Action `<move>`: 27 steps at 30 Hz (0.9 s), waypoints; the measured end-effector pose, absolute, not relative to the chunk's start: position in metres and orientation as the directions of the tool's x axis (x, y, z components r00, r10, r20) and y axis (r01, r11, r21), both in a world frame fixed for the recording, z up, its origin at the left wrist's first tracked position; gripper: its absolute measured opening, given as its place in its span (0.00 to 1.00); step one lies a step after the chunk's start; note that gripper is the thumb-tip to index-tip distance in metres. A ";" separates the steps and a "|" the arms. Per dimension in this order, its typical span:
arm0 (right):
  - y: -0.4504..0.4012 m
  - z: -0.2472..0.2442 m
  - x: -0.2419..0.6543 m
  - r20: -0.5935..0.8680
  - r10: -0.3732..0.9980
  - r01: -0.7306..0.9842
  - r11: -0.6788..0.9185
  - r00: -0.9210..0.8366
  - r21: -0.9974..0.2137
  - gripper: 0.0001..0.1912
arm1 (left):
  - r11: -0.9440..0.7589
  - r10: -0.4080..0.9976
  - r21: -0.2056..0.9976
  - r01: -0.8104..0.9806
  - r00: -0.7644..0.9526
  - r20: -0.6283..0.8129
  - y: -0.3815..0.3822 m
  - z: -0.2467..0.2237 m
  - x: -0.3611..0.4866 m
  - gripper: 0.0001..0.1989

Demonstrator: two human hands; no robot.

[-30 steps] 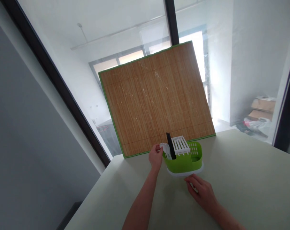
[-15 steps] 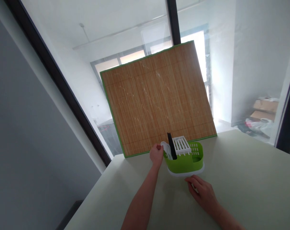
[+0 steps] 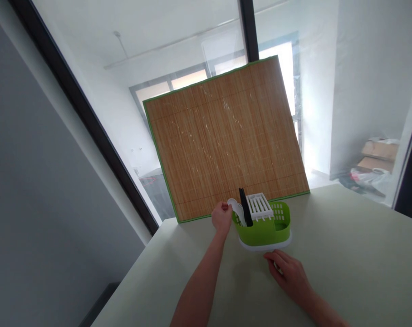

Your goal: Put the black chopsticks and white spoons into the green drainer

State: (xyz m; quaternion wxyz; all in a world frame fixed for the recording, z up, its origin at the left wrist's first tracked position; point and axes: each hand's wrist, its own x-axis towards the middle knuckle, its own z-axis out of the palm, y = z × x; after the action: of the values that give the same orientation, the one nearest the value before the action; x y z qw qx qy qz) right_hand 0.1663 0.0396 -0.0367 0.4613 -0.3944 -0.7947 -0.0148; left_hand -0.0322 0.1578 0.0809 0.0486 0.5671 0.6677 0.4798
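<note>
A green utensil caddy [image 3: 262, 236] with a white base and a white slotted insert [image 3: 259, 206] stands upright on the table. White spoons [image 3: 238, 210] lean in its left compartment beside black chopsticks [image 3: 246, 206]. At the caddy's left end, the fingers of my left hand [image 3: 222, 217] are pinched at the edge of a spoon's bowl. In front of the white base lies my right hand [image 3: 289, 274], fingers loosely bent, a gap between thumb and forefinger, nothing visible in them. Whether its fingertips touch the base I cannot tell.
A bamboo mat [image 3: 226, 141] with green edging leans against the glass behind the caddy. The pale table [image 3: 345, 254] narrows to a far corner at the glass. A dark window frame post [image 3: 248, 32] rises behind the mat; cardboard boxes [image 3: 379, 152] lie beyond the glass.
The spoon at my left fingertips leans slightly further left, and my left hand has shifted a little with it. My right hand stays by the base. The view has moved slightly.
</note>
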 end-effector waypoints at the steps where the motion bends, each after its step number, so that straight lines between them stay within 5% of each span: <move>1: 0.039 -0.037 0.166 0.741 0.616 0.642 0.687 -0.266 -0.340 0.09 | -0.107 0.813 0.690 0.716 -0.337 0.475 0.156 0.079 -0.030 0.07; 14: 0.041 -0.038 0.165 0.714 0.639 0.639 0.683 -0.286 -0.355 0.09 | -0.036 0.792 0.634 0.772 -0.365 0.489 0.154 0.053 -0.026 0.07; 22: 0.042 -0.039 0.166 0.693 0.670 0.658 0.652 -0.266 -0.377 0.08 | -0.117 0.721 0.735 0.667 -0.452 0.525 0.108 0.034 -0.030 0.10; 27: 0.044 -0.042 0.165 0.676 0.694 0.675 0.624 -0.247 -0.393 0.09 | -0.245 0.910 0.840 0.484 -0.184 0.371 0.047 -0.032 -0.023 0.10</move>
State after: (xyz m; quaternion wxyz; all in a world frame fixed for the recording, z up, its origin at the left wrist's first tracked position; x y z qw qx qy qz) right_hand 0.1645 0.0435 -0.0419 0.4340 -0.4335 -0.7897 0.0108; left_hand -0.0232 0.0467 -0.0317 0.2097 0.6034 0.5776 0.5082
